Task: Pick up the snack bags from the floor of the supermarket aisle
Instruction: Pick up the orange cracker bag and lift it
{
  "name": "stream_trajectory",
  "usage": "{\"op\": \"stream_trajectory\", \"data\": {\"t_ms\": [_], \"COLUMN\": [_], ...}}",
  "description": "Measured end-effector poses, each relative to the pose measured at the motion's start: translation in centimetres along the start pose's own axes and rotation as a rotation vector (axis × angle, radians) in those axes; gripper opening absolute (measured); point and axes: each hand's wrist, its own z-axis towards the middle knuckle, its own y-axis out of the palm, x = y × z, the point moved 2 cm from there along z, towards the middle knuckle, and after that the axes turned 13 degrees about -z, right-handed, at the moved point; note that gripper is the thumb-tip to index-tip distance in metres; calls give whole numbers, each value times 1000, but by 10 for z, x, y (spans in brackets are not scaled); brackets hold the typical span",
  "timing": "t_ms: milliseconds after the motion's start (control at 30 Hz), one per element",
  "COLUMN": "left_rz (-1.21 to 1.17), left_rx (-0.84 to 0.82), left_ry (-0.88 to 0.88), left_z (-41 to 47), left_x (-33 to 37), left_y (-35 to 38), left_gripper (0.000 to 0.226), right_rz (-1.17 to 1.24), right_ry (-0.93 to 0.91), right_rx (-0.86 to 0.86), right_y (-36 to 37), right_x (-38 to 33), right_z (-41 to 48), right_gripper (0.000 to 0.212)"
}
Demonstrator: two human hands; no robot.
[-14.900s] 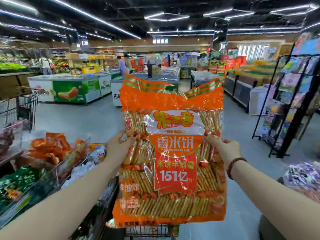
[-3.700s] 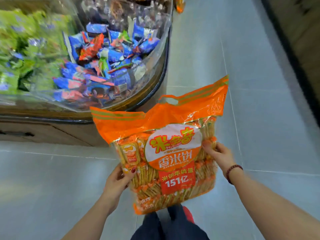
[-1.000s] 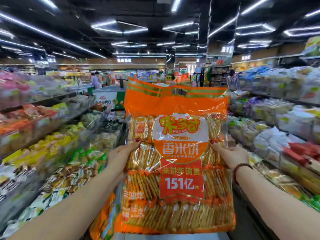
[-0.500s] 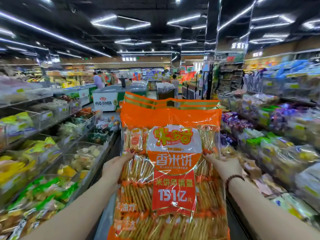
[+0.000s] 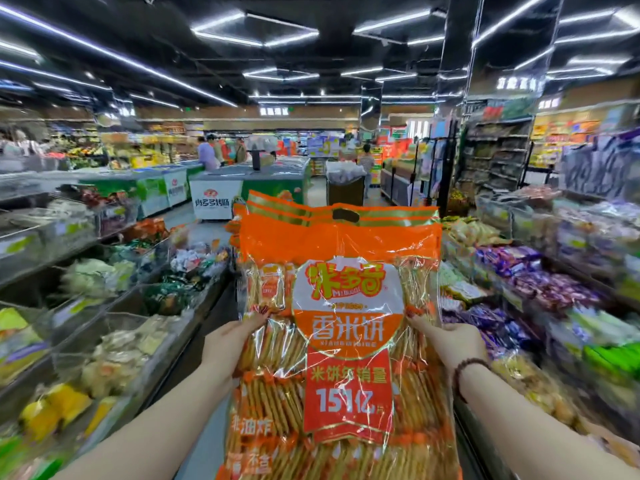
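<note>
A large orange bag [image 5: 348, 334] of rice crackers is held upright in the air, off the floor, in the middle of the aisle, with its printed front turned to the camera. It is gripped at both side edges, about mid-height: the left hand [image 5: 227, 344] is closed on the left edge, thumb laid on the front film, and the right hand [image 5: 450, 341] is closed on the right edge likewise. Each grip is thus narrow and filled by the bag. A dark bead bracelet [image 5: 467, 368] is worn on the right wrist. A slot [image 5: 345, 215] is cut in the bag's top band. Tiered shelves [image 5: 104, 306] of packed goods are seen on the left, blurred; purple packets [image 5: 540, 282] are heaped on the right. Freezers [image 5: 221, 199] and shoppers [image 5: 207, 155] are seen far off.
</note>
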Motion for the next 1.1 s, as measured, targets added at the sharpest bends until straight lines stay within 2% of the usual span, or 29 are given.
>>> {"op": "stream_trajectory", "data": {"t_ms": [67, 167, 267, 367, 500, 633, 767, 867, 967, 1100], "left_rz": [-5, 11, 32, 54, 82, 91, 110, 132, 162, 158], "left_rx": [11, 18, 25, 37, 103, 174, 267, 287, 345, 352], "left_ry": [-4, -12, 5, 1, 7, 0, 36, 96, 138, 165], "left_z": [51, 125, 195, 260, 354, 426, 498, 542, 593, 668], "left_x": [-2, -1, 3, 3, -2, 3, 21, 45, 66, 99], "left_y": [14, 40, 62, 83, 100, 122, 134, 140, 132, 118], "left_gripper": [34, 36, 58, 60, 85, 72, 96, 80, 81, 65], "right_rz": [-17, -62, -52, -78, -69, -55, -1, 3, -7, 30], "right_ry": [17, 11, 14, 5, -39, -90, -116, -110, -133, -193], "right_rx": [-15, -23, -7, 7, -12, -75, -131, -162, -175, -204], "right_y": [24, 52, 75, 101, 144, 190, 237, 278, 327, 388], "right_x": [-15, -43, -66, -86, -119, -154, -200, -233, -264, -316], "right_z": [47, 113, 176, 238, 324, 408, 482, 525, 565, 600], "right_gripper": [51, 61, 60, 57, 64, 64, 60, 65, 67, 66]}}
